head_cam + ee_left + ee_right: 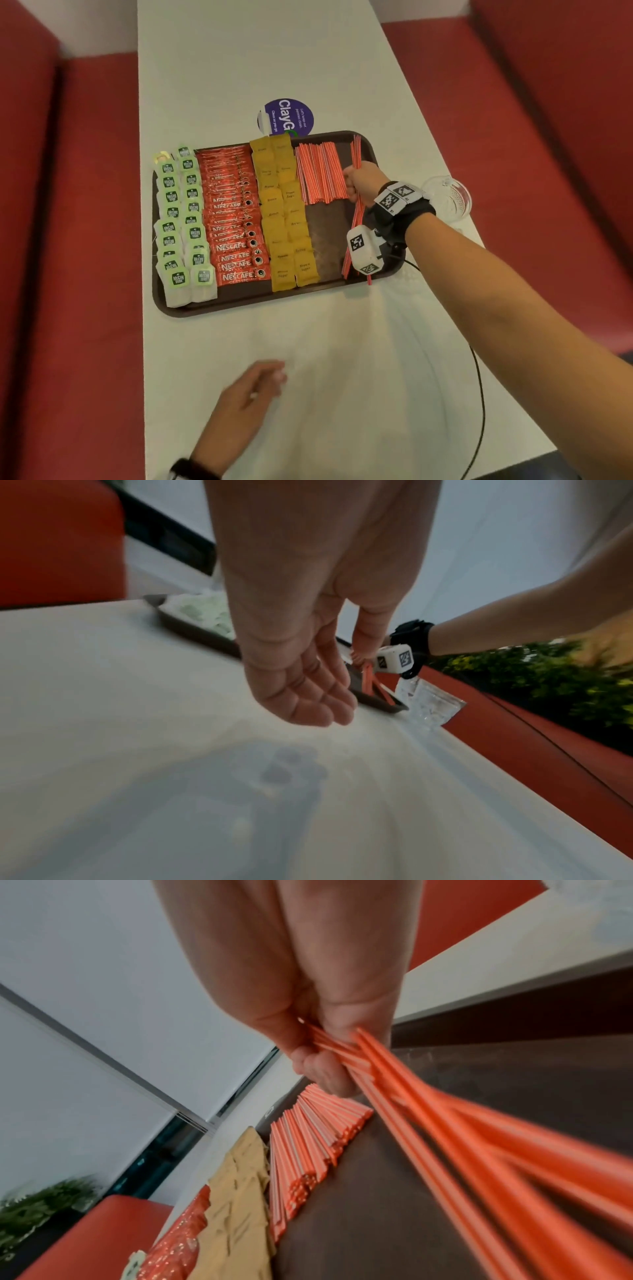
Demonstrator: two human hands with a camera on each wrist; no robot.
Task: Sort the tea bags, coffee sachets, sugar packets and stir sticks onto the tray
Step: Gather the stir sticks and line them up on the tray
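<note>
Four kinds of goods already lie in columns on the brown tray (368,145): tea bags (183,222) at the left edge, Nescafé sachets (233,219) next, brown sugar packets (282,212), then a laid row of red stir sticks (320,174) across the far right part. The right hand (363,181) has its fingers (322,1074) curled tight around a loose bundle of stir sticks (356,212), which hangs above the tray's right side, fanning at its near end past the tray's rim. The left hand (250,394) hovers over the white table (239,51) near the person, fingers relaxed and slightly apart, holding nothing.

To set the bundle down well, I would square its ends first, lower it parallel to the laid row, and release only once the sticks rest flat, since they will likely roll. Bare tray floor lies beside and nearer than that row. A clear glass (448,197) stands just outside the right rim, close to the wrist, so the withdrawal should go upward rather than sideways.
</note>
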